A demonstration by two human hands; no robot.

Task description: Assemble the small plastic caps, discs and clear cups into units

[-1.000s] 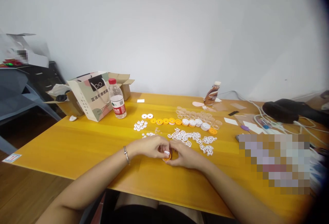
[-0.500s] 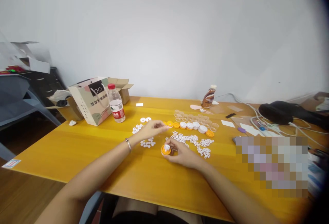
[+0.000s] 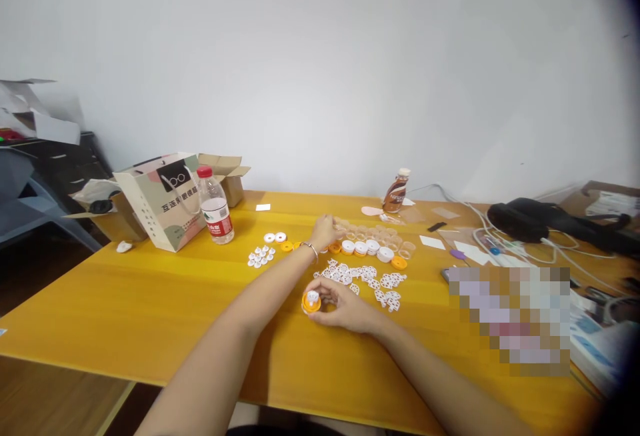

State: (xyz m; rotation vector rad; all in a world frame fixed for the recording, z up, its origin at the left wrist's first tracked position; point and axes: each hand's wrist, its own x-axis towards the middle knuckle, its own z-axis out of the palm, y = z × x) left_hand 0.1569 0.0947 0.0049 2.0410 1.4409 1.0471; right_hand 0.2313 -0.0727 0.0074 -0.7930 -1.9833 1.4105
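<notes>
My right hand (image 3: 343, 306) has thumb and fingers closed around a round orange cap (image 3: 305, 303) with a white plastic piece seated in its middle, held above the near part of the table. Farther off, my left hand (image 3: 325, 231) reaches to the left end of the clear plastic cups (image 3: 373, 231); its fingertips are hidden, so its grip does not show. Just right of it runs a row of white round caps (image 3: 359, 248) and orange caps (image 3: 399, 263). Thin white cut-out plastic pieces (image 3: 345, 273) lie between the two hands and to the right.
Small white knobbed parts (image 3: 261, 256) and two white rings (image 3: 275, 237) lie left of my left arm. Beyond them stand a water bottle (image 3: 217, 213) and a paper bag (image 3: 173, 206). A brown drink bottle (image 3: 396, 193) is at the back; white cables (image 3: 493, 226) lie right.
My left hand has moved forward and right, from beside the row of caps to the clear cups. My right hand keeps hold of the orange cap. The view has shifted slightly.
</notes>
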